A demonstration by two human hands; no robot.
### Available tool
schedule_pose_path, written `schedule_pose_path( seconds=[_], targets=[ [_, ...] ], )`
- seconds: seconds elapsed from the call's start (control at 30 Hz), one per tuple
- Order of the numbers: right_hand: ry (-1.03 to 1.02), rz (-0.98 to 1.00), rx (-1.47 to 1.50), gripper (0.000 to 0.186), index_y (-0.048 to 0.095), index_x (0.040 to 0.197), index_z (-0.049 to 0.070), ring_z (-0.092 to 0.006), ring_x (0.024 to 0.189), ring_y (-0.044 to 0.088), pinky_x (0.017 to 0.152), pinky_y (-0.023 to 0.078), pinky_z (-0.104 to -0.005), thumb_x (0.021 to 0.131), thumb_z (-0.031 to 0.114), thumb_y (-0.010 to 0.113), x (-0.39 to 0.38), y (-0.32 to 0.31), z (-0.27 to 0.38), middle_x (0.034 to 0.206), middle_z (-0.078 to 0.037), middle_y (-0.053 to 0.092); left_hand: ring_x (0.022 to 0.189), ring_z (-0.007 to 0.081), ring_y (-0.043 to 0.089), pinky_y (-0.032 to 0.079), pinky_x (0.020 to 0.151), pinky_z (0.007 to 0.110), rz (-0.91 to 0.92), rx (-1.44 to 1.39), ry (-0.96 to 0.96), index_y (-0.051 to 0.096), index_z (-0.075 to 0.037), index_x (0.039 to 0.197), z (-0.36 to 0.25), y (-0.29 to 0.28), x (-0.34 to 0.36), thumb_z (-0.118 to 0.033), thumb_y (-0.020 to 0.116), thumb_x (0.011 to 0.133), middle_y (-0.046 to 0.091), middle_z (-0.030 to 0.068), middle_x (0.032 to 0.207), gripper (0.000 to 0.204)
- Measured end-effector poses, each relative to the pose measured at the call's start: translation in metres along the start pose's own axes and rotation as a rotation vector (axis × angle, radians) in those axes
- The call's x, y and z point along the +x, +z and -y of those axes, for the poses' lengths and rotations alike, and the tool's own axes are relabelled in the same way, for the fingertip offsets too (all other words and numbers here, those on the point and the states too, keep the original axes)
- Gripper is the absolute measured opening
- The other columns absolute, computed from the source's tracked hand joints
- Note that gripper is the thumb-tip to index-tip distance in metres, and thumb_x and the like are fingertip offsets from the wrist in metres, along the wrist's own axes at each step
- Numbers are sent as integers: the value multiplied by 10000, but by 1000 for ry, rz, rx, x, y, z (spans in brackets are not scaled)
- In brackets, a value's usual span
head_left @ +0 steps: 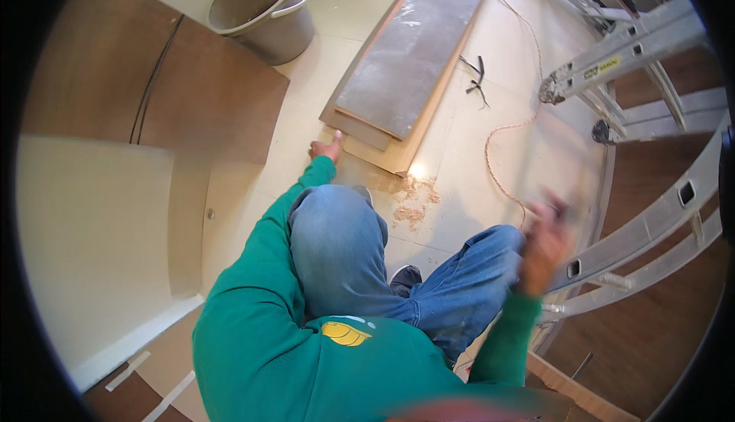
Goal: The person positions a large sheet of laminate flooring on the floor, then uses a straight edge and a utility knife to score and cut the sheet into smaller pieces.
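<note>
Left hand reaches out at the end of a green sleeve and rests flat and released on the pale tiled floor, fingers spread, gripping nothing, just beside the near corner of the stack of long flat boards, grey on top with tan wood beneath, which lies on the floor slanting away toward the upper edge of the view. Whether the fingertips touch the lowest board cannot be told; they are at most a hair apart. Right hand is raised beside the person's bent knee in blue jeans and is blurred; it seems partly curled, with something dark at the fingertips, but whether it grasps anything cannot be told. A small heap of pale sawdust lies on the floor between the boards' near end and the knee, which suggests some cutting or drilling is already done there, while the boards themselves lie stacked and not fitted anywhere, so most of the handling of them looks to be left. An orange cord snakes across the floor to the right of the stack, near a folded aluminium ladder lying along the right side. A grey plastic bucket stands well apart at the top, and brown wood-faced panels with a cream cabinet panel fill the left.
</note>
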State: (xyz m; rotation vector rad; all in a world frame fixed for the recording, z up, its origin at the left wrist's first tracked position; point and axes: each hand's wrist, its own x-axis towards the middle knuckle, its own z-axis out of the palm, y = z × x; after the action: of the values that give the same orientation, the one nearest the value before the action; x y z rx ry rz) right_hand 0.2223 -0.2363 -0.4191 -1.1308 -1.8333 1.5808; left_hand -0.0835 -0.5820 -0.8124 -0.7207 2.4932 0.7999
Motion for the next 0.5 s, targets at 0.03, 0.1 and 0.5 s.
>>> schedule_pose_path(
  seconds=[0.03, 0.1, 0.5],
  targets=[
    [205, 154, 76, 336, 662, 1254, 15, -99, 719, 600, 612, 490, -249, 991, 223, 644, 18, 53, -35, 908, -66, 696, 986, 373, 597, 511, 804, 456, 38, -43, -4, 559, 105, 1215, 21, 1, 5, -748, 679, 811, 616, 276, 1143, 952],
    [441, 202, 258, 266, 655, 1088, -16, -143, 730, 632, 595, 536, -288, 960, 217, 651, 49, 138, -132, 896, -76, 689, 596, 269, 669, 546, 491, 396, 218, -208, -9, 647, 38, 921, 39, 11, 0, -656, 674, 897, 676, 184, 805, 694],
    [168, -7, -571, 258, 667, 903, -22, -259, 726, 661, 719, 521, -435, 930, 221, 582, 62, 279, -289, 760, -136, 682, 853, 193, 692, 597, 713, 351, 723, -718, 1, 626, -45, 1140, -2, -6, -82, -280, 727, 944, 693, 70, 982, 322]
  ],
)
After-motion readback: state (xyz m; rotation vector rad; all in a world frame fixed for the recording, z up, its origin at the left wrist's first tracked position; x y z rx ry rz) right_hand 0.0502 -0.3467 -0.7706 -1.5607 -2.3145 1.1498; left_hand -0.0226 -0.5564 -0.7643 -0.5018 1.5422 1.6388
